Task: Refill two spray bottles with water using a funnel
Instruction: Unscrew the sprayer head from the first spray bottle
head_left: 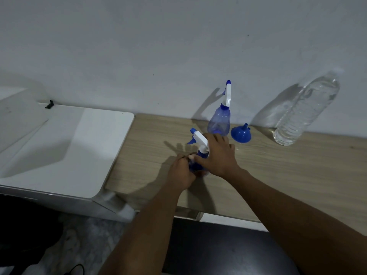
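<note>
The left hand point(181, 171) is curled round the body of the near spray bottle point(201, 142), which stands roughly upright. The right hand point(216, 153) wraps its collar, likely to unscrew the head. The upturned funnel point(240, 133) lies far-right of the grip, nearer the right hand, between the second spray bottle point(219, 121) and the water bottle point(305, 110).

The blue near sprayer point(200, 140) stands capped at centre. The far sprayer point(219, 120), the mouth-down funnel point(240, 133) and the full water bottle point(303, 110) stand behind it, rightward.
</note>
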